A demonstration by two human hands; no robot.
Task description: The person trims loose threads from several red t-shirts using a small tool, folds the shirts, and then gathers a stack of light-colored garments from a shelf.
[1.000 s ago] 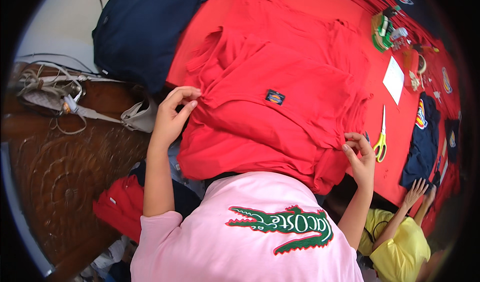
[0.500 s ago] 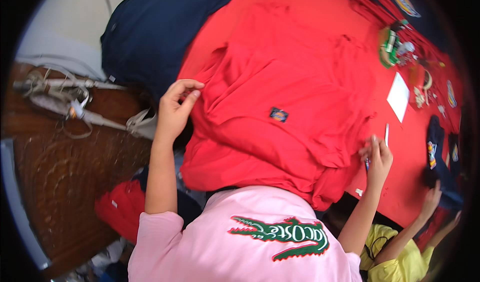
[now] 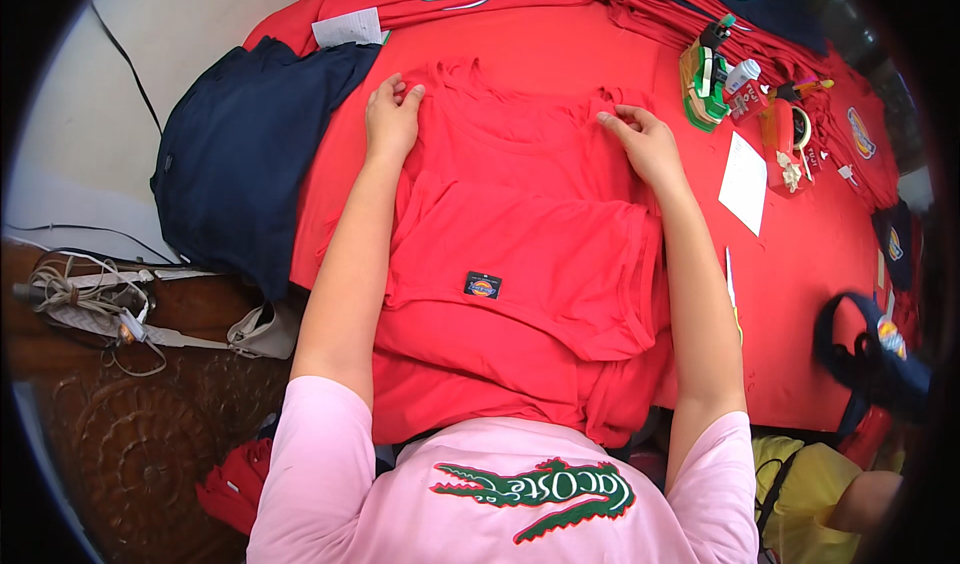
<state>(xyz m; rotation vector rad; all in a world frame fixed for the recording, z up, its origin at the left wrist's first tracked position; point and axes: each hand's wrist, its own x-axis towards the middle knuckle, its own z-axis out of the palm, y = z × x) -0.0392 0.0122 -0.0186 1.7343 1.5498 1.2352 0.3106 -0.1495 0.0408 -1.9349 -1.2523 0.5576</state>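
Observation:
A red shirt [image 3: 510,154] lies in front of me, its scooped neckline facing away and its shoulder parts at either side. My left hand [image 3: 393,119] is closed at the left shoulder, thumb and fingers pinching the cloth. At the right shoulder, my right hand [image 3: 645,144] pinches the fabric between thumb and fingers. Nearer to me is a folded layer of red cloth with a small black label [image 3: 483,285]. Whether it belongs to the same shirt I cannot tell. More loose red fabric [image 3: 470,374] hangs toward my body.
Navy garments [image 3: 245,154] are heaped at the left of the red table [image 3: 800,304]. To the right are white paper [image 3: 743,184], a green tape dispenser [image 3: 706,89] and small boxes. A person in yellow [image 3: 815,494] is at lower right. Cables [image 3: 75,289] lie at far left.
Both hands have moved to the far end of the red shirt and now grip its shoulders. The neckline has come into sight, spread out flatter. The view has shifted.

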